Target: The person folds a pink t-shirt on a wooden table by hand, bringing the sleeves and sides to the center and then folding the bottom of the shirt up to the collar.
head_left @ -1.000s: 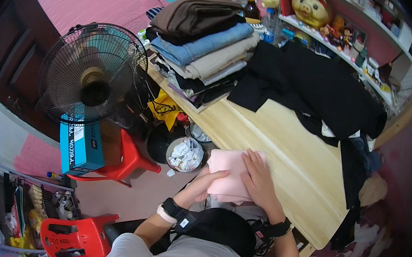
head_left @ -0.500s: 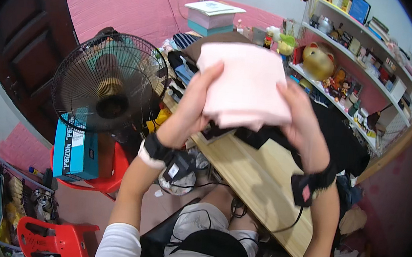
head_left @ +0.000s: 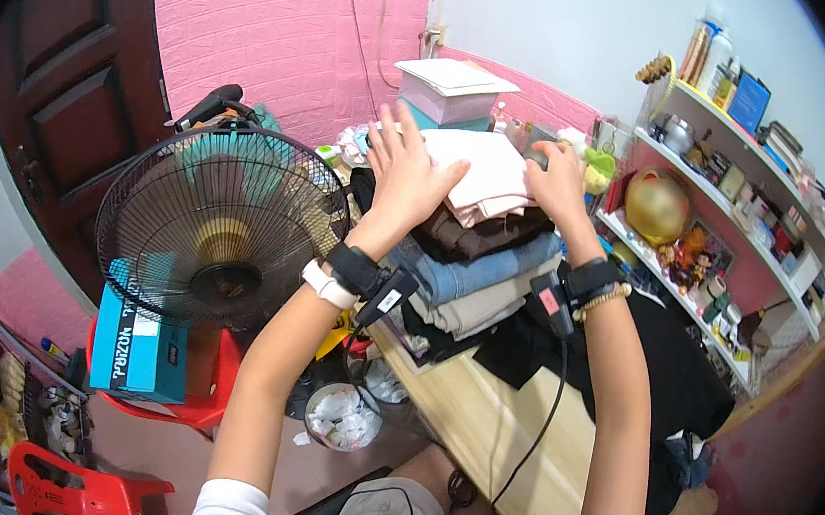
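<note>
A pale pink folded garment (head_left: 482, 169) lies on top of a stack of folded clothes at the far end of the table. Beneath it are dark brown cloth, a pair of folded blue jeans (head_left: 461, 271) and beige fabric (head_left: 472, 309). My left hand (head_left: 411, 175) is open at the garment's left edge, fingers spread upward and thumb over the cloth. At its right edge, my right hand (head_left: 559, 184) has its thumb and fingers apart, slightly curved. Neither hand grips the garment.
A light wooden table (head_left: 476, 415) has black clothing (head_left: 642, 372) along its right side. A black fan (head_left: 225, 228) stands left, near a blue box (head_left: 143, 350) on a red chair. Cluttered white shelves (head_left: 743, 172) hang at right. A waste bin (head_left: 343, 417) sits below.
The pink garment, held up between both hands before, has moved away from me onto the clothes stack. Both hands have loosened from it, and the view has tilted up.
</note>
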Demonstrator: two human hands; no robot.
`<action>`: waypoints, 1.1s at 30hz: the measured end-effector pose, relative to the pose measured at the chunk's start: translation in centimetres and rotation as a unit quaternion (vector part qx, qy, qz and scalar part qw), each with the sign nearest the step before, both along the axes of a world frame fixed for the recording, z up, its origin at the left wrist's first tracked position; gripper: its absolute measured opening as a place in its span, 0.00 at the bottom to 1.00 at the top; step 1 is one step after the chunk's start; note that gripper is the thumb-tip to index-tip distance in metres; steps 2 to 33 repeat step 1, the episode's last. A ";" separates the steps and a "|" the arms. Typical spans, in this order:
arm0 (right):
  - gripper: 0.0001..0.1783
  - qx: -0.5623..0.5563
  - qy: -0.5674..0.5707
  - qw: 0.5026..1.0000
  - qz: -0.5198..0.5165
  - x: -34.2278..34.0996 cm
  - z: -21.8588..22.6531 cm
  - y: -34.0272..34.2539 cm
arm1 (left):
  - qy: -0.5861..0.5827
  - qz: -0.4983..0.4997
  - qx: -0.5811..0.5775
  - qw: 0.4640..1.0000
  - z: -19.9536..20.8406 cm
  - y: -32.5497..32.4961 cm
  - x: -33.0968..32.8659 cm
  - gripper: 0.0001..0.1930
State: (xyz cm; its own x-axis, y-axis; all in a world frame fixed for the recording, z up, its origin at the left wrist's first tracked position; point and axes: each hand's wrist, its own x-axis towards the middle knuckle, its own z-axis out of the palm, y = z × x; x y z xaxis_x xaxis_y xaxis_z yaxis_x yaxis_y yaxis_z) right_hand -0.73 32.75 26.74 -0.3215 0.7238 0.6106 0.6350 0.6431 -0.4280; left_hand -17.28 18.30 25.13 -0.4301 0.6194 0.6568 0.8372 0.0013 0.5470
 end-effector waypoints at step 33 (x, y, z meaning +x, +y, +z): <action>0.24 0.031 0.025 0.998 0.054 -0.3 0.2 -0.4 | 0.056 -0.028 0.023 0.998 0.1 0.3 -0.8 0.54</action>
